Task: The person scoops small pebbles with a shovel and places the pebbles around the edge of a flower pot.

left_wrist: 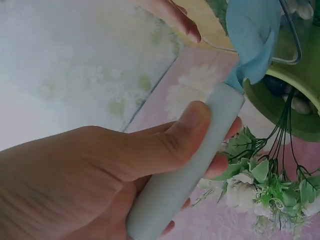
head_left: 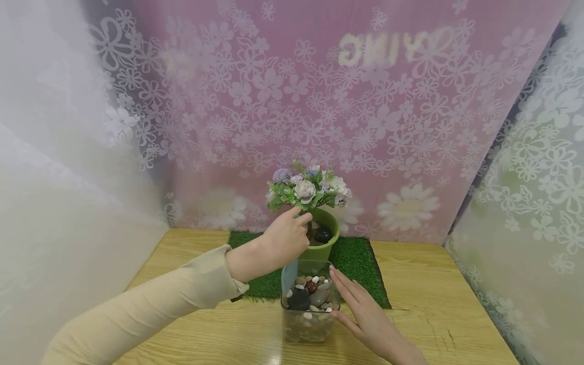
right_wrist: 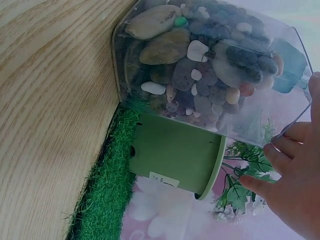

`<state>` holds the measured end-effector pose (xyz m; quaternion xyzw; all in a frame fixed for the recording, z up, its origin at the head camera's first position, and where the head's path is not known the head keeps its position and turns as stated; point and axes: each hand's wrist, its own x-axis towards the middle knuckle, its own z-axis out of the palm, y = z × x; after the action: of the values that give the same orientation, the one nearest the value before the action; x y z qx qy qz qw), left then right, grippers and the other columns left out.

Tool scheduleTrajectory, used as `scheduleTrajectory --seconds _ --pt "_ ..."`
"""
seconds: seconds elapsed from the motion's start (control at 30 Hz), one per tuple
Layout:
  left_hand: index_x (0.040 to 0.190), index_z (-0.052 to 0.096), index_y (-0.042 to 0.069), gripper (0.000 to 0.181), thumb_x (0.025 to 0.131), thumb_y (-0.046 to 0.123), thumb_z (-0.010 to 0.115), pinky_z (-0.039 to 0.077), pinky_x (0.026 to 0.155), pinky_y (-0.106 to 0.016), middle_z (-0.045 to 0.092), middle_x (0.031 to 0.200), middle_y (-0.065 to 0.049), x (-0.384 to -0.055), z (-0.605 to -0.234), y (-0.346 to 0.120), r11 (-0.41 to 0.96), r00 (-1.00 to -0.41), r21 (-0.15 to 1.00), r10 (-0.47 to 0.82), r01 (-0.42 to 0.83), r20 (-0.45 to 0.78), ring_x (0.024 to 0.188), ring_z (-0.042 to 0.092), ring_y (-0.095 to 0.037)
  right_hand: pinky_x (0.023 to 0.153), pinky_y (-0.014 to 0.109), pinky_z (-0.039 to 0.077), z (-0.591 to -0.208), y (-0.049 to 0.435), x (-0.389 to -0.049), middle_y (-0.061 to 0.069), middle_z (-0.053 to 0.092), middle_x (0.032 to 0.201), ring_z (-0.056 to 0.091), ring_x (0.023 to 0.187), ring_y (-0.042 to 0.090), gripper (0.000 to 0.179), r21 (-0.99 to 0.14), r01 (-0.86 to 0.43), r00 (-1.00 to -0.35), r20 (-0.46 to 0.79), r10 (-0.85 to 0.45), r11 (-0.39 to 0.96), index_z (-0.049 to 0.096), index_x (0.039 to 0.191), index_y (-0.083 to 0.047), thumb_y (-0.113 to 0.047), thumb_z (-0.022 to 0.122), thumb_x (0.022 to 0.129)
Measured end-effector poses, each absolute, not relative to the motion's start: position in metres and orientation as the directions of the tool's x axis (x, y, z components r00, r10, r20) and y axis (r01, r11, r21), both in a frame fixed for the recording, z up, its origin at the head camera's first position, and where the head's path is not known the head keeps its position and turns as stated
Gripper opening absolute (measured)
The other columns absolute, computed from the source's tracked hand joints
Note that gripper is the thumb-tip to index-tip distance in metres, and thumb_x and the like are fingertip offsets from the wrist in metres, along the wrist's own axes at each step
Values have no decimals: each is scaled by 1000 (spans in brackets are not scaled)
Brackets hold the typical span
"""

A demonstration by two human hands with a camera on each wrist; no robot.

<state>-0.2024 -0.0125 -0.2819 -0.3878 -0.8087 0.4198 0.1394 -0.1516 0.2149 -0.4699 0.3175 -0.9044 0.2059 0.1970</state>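
Note:
My left hand point(head_left: 279, 242) grips the pale grey handle point(left_wrist: 185, 165) of a small trowel with a blue blade point(left_wrist: 252, 35). In the head view the blade dips inside the left wall of a clear square container point(head_left: 304, 328) of mixed pebbles point(right_wrist: 200, 70). Fairly straight, the fingers of my right hand point(head_left: 365, 314) touch the container's right rim. Right behind it stands a green flower pot point(head_left: 335, 230) with dark and pale stones point(head_left: 323, 234) inside. Artificial flowers point(head_left: 304, 191) on thin stems rise from the pot.
Under the pot lies a green artificial grass mat point(head_left: 365, 268) on the wood-grain table point(head_left: 424, 289). A pink flowered curtain point(head_left: 283, 116) hangs close behind. Pale sheets point(head_left: 534, 218) close in both sides.

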Motion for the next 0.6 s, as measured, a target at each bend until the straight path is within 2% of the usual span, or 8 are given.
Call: scheduleTrajectory --seconds 0.2,0.33,0.47,0.53,0.6 --pt "109 78 36 15 97 39 68 29 118 -36 73 111 17 -201 -283 -11 371 -686 -729 703 576 -185 137 43 -11 103 55 45 -472 217 -152 3 28 166 43 142 26 85 -258 -649 -730 477 -490 716 23 163 -19 -31 72 95" --pt "110 77 37 16 97 40 68 31 116 -36 72 111 18 -199 -290 -5 381 -705 -720 678 580 -209 135 44 -11 103 55 45 -472 217 -152 4 28 166 43 142 26 84 -260 -646 -733 472 -489 718 22 163 -19 -32 71 96" --pt "105 78 36 15 97 44 68 34 113 -38 72 110 16 -206 -302 -8 368 -673 -698 705 615 -221 132 45 -12 104 55 44 -472 217 -152 4 28 166 42 143 26 84 -262 -642 -738 467 -487 721 22 163 -19 -33 70 96" --pt "98 78 34 17 96 47 68 37 107 -39 72 106 15 -214 -309 -17 386 -653 -667 730 637 -201 126 46 -13 104 55 44 -472 217 -152 4 28 166 42 143 25 84 -258 -641 -737 467 -488 722 22 163 -19 -33 70 96" --pt "97 78 33 18 94 48 70 38 100 -38 72 106 13 -223 -315 -31 435 -638 -606 753 666 -160 122 47 -14 104 54 44 -472 217 -152 4 27 166 42 143 25 84 -256 -642 -737 466 -489 723 22 163 -18 -33 70 96"
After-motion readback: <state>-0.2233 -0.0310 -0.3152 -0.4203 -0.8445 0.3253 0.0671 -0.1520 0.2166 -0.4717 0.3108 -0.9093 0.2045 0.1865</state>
